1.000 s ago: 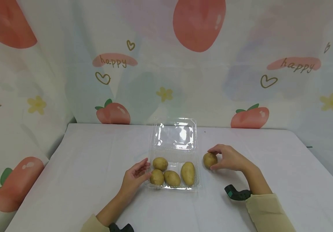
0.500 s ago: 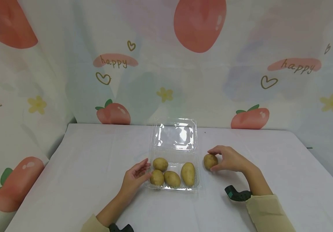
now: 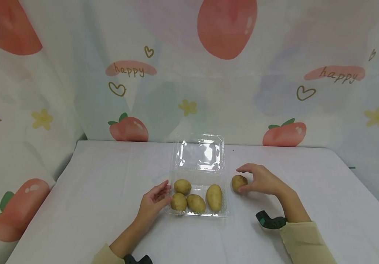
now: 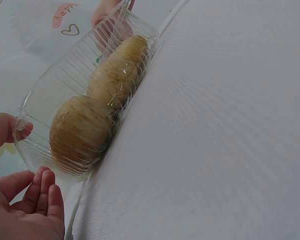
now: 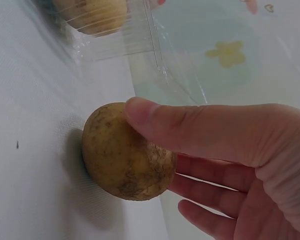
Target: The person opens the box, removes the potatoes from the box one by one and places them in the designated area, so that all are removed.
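Observation:
A clear plastic clamshell box [image 3: 197, 175] stands with its lid raised, several potatoes [image 3: 214, 198] in its base. My left hand [image 3: 154, 200] is at the box's left side, thumb tip on the rim; in the left wrist view its other fingers [image 4: 44, 192] lie loosely outside the ribbed wall. Right of the box, a single round potato [image 3: 239, 183] sits on the white cloth. My right hand [image 3: 260, 179] is spread around this potato: the thumb [image 5: 185, 127] lies against its side, while the index finger stands off above it in the head view.
White cloth [image 3: 77, 205] covers the table. Behind it hangs a printed curtain [image 3: 229, 95] with fruit and "happy" motifs. A dark wrist device [image 3: 270, 220] sits at the right wrist, another [image 3: 138, 259] at the left.
My right index finger has lifted away from the lone potato, widening the gap to the thumb. That potato, the box and my left hand stay where they were.

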Motion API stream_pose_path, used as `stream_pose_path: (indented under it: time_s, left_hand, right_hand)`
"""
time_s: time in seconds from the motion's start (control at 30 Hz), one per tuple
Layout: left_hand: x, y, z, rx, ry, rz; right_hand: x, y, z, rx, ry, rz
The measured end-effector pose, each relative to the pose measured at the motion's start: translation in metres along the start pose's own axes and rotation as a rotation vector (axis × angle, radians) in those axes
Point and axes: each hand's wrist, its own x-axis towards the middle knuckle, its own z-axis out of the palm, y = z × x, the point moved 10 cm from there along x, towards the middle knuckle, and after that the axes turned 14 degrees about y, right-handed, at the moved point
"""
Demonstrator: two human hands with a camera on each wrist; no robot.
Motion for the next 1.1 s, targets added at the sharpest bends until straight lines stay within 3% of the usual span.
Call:
stream_pose_path:
  time_s: [0.2, 0.4, 0.63, 1.1]
  left_hand:
    - [0.001, 0.0, 0.0, -0.006, -0.003, 0.003]
    - [0.001, -0.001, 0.0, -0.004, -0.004, 0.0]
    - [0.001, 0.0, 0.0, -0.027, -0.016, 0.007]
    - [0.001, 0.001, -0.001, -0.042, -0.01, 0.011]
  right_hand:
    - [0.002, -0.011, -0.009, -0.01, 0.087, -0.026]
    - [0.002, -0.038, -0.015, 0.036, 0.141, -0.129]
    - [-0.001, -0.062, -0.012, 0.066, 0.119, -0.2]
    - [0.001, -0.07, 0.001, 0.103, 0.105, -0.232]
